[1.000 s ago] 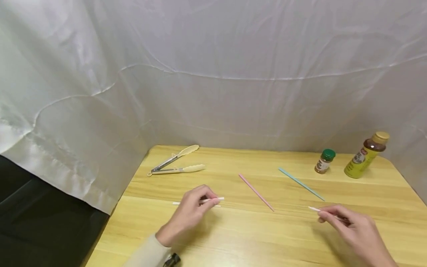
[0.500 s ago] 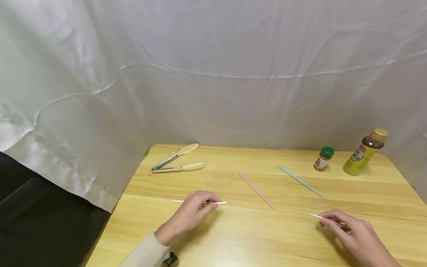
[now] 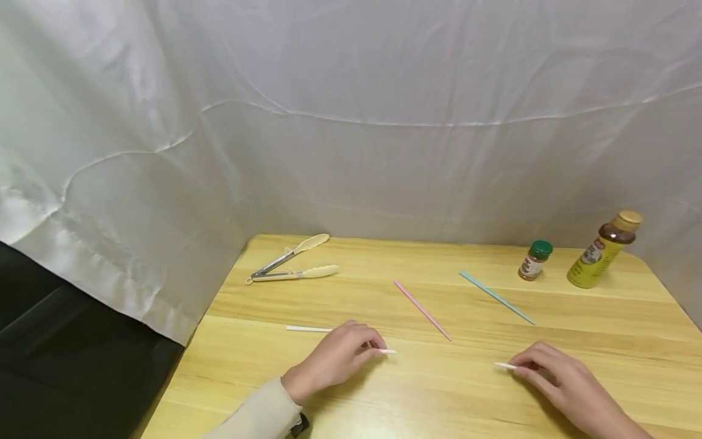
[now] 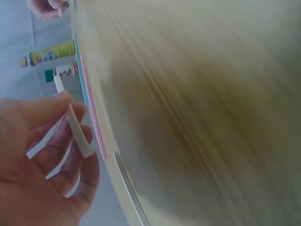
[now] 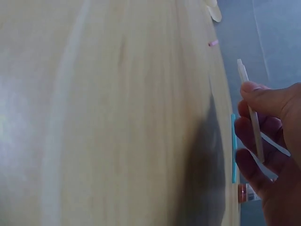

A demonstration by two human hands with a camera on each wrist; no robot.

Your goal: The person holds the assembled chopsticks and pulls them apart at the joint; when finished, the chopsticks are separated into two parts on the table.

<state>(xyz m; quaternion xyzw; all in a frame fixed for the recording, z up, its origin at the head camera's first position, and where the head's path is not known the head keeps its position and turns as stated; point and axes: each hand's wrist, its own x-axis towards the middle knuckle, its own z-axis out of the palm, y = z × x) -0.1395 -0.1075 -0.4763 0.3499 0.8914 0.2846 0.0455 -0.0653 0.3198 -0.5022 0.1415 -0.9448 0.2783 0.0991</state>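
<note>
My left hand (image 3: 342, 353) pinches a short white stick (image 4: 79, 132) between thumb and fingers, above the table; it looks like a piece of a chopstick. A second short white stick (image 5: 254, 125), narrower at its upper end in the right wrist view, is held between the thumb and fingers of my right hand (image 3: 559, 378). The two pieces are apart, their ends pointing roughly toward each other. Behind my left hand lies a longer white chopstick (image 3: 307, 329), its right part hidden by the hand. A pink chopstick (image 3: 422, 310) and a teal chopstick (image 3: 496, 297) lie slanted beyond the hands.
Spread tongs (image 3: 280, 274) with cream tips lie at the back left of the wooden table (image 3: 428, 396). At the back right stand a green-capped spice jar (image 3: 534, 261) and a yellow-green bottle (image 3: 600, 253) with a gold cap. A grey curtain (image 3: 384, 177) hangs behind.
My left hand has moved right and nearer with its white stick, uncovering more of the lying white chopstick. My right hand has shifted slightly left and nearer, still holding its stick.
</note>
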